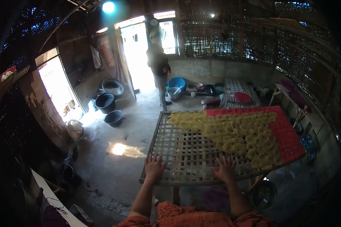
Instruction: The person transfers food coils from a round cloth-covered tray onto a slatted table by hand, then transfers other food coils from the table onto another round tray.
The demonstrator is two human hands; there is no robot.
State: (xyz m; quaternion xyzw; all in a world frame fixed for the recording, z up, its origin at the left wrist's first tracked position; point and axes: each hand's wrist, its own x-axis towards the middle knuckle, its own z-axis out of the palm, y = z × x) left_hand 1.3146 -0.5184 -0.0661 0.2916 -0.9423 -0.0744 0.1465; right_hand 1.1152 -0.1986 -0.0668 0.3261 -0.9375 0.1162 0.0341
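Observation:
A large woven bamboo drying rack (185, 149) lies before me at about waist height. My left hand (154, 166) rests with spread fingers on its near left corner. Toward the middle of the near edge, my right hand (224, 169) also lies on the lattice, fingers apart and holding nothing. Yellow noodle-like nests (235, 138) cover the rack's far side and right part, just beyond my right hand. Along the far right edge runs a band of red nests (290, 138), packed close together.
A person (158, 68) stands by the bright doorway beyond the rack. Dark tubs (105, 102) sit on the floor at left. A blue basin (176, 82) and a metal pot (174, 93) are near the back wall, with another woven rack (231, 85) to their right.

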